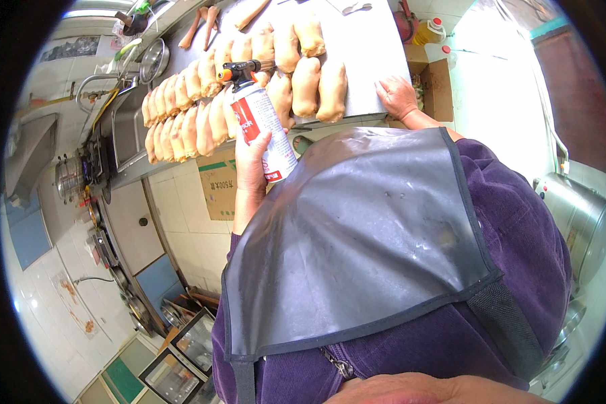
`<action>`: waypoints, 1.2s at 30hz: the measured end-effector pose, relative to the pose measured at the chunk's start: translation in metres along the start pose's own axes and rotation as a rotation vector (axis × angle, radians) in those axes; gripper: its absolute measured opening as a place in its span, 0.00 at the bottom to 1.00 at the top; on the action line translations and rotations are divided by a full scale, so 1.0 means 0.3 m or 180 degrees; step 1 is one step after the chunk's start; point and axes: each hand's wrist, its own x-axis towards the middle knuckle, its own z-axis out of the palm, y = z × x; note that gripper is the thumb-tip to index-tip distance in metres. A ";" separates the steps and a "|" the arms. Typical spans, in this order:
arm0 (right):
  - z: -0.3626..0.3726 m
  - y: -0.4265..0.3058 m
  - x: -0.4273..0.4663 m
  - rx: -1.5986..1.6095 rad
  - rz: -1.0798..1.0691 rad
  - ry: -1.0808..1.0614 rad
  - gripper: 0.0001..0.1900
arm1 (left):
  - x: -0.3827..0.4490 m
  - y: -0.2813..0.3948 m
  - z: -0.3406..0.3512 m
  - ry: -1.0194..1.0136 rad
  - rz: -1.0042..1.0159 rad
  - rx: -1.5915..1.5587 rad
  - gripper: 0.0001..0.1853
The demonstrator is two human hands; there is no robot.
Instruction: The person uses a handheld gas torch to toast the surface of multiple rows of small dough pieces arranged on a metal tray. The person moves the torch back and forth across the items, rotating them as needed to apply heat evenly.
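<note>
My left hand (252, 164) is wrapped around a white and red gas canister (262, 129), which bears printing. A black blowtorch head (240, 71) with an orange knob sits on its top, its nozzle pointing right over the meat; I cannot make out a flame. Two long rows of pale yellow pig's trotters (305, 87) lie side by side on the metal worktable (361, 48). The canister hides a few of them. At the table's right edge my right hand (398, 97) rests on the surface, holding nothing, thumb apart from the fingers.
Beyond the rows lie more trotters (205, 26) and a metal utensil (357, 7). A sink (130, 129) with a tap and a metal bowl (154, 60) border the left end. Right of the table stand a cardboard box (438, 90) and an oil bottle (429, 31).
</note>
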 end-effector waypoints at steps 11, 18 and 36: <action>-0.007 -0.007 -0.002 0.0004 0.0011 -0.0017 0.11 | 0.018 0.005 -0.003 -0.0009 -0.0094 -0.0007 0.36; -0.005 -0.009 0.003 0.0007 0.0120 -0.0120 0.12 | 0.044 0.011 -0.013 -0.0100 -0.0146 0.0002 0.34; -0.002 -0.009 -0.002 -0.0147 0.0058 -0.0023 0.09 | 0.064 0.008 -0.050 0.0023 -0.0223 -0.0096 0.38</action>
